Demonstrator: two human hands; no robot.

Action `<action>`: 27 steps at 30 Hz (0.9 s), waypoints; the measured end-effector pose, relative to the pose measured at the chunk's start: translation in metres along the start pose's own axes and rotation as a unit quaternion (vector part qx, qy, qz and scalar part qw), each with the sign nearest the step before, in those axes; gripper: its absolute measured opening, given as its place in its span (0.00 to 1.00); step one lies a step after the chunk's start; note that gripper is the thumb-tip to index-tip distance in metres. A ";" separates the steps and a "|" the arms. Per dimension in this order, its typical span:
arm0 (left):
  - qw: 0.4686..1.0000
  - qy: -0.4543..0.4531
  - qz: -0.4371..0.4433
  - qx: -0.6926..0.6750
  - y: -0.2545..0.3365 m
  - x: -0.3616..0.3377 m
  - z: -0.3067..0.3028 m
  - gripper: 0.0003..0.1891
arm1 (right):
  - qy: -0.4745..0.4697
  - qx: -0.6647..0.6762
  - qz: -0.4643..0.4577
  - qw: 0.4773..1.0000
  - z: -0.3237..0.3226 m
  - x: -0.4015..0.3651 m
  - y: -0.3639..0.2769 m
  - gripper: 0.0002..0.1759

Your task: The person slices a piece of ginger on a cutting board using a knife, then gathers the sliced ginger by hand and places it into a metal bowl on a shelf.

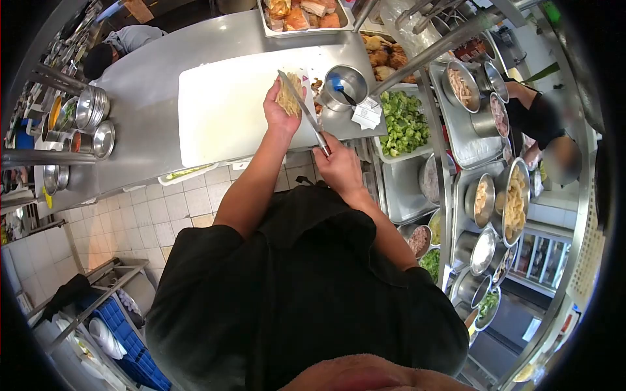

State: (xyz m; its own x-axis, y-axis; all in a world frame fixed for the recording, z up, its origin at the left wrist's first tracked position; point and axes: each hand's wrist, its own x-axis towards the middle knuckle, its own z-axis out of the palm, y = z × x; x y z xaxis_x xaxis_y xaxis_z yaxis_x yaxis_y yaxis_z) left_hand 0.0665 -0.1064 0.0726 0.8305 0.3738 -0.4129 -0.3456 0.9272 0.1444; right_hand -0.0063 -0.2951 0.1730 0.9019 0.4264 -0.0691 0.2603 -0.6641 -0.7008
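My right hand (340,168) is closed around the handle of a kitchen knife (309,116), its long blade slanting up and left. My left hand (280,117) is cupped around a heap of pale yellow shredded strips (289,99), which lies against the flat of the blade. Both are above the right part of a white cutting board (222,117). Right of the knife stands a steel pot (333,103) with a blue-headed brush (338,85) in it. Small brown scraps (317,107) lie between the board and the pot.
A paper slip (367,115) lies at the counter's right end. Near it are a tray of chopped greens (404,124) and a tray of cooked meat (306,19). A metal post (443,49) slants above. Racks of bowls stand right. Another person (130,42) is at far left, another at right.
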 end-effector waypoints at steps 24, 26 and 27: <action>0.995 -0.044 0.044 -0.082 0.140 -0.122 -0.100 0.19 | -0.001 0.047 -0.031 0.998 0.067 0.101 0.120 0.20; 0.991 -0.029 0.083 -0.098 0.152 -0.159 -0.110 0.19 | 0.030 -0.047 -0.032 0.998 0.085 0.128 0.116 0.20; 0.989 -0.021 0.104 -0.105 0.156 -0.177 -0.114 0.19 | 0.027 -0.066 -0.011 0.997 0.092 0.136 0.111 0.20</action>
State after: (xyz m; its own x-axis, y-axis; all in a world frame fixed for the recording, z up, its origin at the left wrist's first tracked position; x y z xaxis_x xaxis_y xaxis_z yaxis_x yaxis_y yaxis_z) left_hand -0.1843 -0.0307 0.0655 0.7484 0.5602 -0.3550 -0.5898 0.8070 0.0300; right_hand 0.1139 -0.2548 0.0206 0.9117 0.4107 -0.0134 0.3208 -0.7316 -0.6015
